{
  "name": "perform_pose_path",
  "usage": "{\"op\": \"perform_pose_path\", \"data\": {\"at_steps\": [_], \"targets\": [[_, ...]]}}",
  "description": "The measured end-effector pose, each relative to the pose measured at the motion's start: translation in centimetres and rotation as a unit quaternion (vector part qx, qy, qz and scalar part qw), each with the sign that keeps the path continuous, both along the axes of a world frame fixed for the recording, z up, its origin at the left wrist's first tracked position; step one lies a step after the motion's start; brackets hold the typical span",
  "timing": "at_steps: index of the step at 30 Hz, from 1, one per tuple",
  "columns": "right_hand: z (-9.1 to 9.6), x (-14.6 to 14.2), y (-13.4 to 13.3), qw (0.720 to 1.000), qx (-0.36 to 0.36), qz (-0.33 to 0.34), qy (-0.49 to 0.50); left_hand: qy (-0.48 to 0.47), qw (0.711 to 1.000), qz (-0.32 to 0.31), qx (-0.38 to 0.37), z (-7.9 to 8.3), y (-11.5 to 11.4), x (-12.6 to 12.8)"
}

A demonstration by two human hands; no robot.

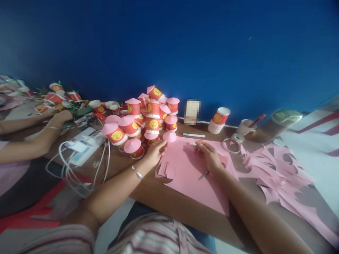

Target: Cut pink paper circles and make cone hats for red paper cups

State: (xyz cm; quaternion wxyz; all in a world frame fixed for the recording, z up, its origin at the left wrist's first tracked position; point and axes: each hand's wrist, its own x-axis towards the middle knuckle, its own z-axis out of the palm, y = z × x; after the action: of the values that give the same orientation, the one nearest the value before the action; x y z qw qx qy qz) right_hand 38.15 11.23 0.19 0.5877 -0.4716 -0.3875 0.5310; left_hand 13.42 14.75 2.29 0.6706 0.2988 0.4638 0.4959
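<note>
Pink cone (169, 136) pinched in left hand (155, 151) beside many capped cups (143, 120); right hand (210, 157) grips a pen (193, 144); one cup (219, 120) stands uncapped.

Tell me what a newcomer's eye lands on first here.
The heap of red paper cups with pink cone tops stands out first, mid-table against the blue wall. In front of it, the left hand holds a loose pink cone, while the right hand rests on a pink paper sheet, gripping a slim tool. Pink offcuts litter the table to the right.
</note>
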Motion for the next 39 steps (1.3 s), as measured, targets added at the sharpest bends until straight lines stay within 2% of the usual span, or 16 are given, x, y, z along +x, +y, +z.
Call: {"op": "perform_pose_path", "data": {"at_steps": [5,9,16,18,19,20,21,23,26,30,32,35,36,38,39], "targets": [[0.4,0.2,-0.1,1.0,-0.001,0.02,-0.021,-0.022,0.999,0.034,-0.016,-0.2,1.0,1.0],[0.2,0.4,-0.1,0.999,0.001,0.034,-0.043,-0.033,0.998,0.044,-0.031,-0.3,1.0,1.6],[-0.2,0.7,0.0,0.992,0.015,0.055,-0.114,-0.041,0.997,0.037,-0.047,-0.1,-1.8,0.6],[-0.4,0.7,0.0,0.985,0.023,0.065,-0.155,0.007,1.0,0.007,0.0,-0.3,-2.7,0.2],[-0.6,0.6,0.0,0.981,0.028,0.072,-0.177,0.064,0.997,-0.023,0.043,-0.4,-3.1,0.1],[-0.7,0.6,0.0,0.977,0.033,0.079,-0.196,0.135,0.984,-0.059,0.099,-0.6,-3.4,0.0],[-1.0,0.5,0.0,0.973,0.039,0.086,-0.213,0.209,0.959,-0.1,0.164,-0.8,-3.6,-0.1],[-1.4,0.4,0.1,0.964,0.05,0.097,-0.243,0.334,0.878,-0.175,0.297,-1.1,-3.6,-0.1],[-1.9,0.1,0.3,0.952,0.06,0.106,-0.282,0.417,0.758,-0.239,0.44,-1.8,-2.8,0.3],[-0.8,0.4,0.6,0.933,0.064,0.109,-0.337,0.47,0.655,-0.277,0.522,-2.9,-1.1,1.6],[0.8,1.2,0.8,0.921,0.071,0.092,-0.371,0.507,0.611,-0.293,0.533,-3.7,-0.4,2.3],[4.1,3.4,1.7,0.898,0.092,0.03,-0.429,0.55,0.566,-0.309,0.532,-5.1,-0.1,2.8],[5.3,4.3,2.3,0.884,0.101,-0.004,-0.457,0.556,0.556,-0.305,0.537,-5.6,-0.2,2.8],[7.5,6.1,3.9,0.794,0.143,-0.128,-0.577,0.571,0.542,-0.286,0.547,-6.2,-0.4,2.8],[8.5,7.0,4.8,0.751,0.154,-0.165,-0.62,0.575,0.537,-0.279,0.55,-6.4,-0.6,2.7]]}}
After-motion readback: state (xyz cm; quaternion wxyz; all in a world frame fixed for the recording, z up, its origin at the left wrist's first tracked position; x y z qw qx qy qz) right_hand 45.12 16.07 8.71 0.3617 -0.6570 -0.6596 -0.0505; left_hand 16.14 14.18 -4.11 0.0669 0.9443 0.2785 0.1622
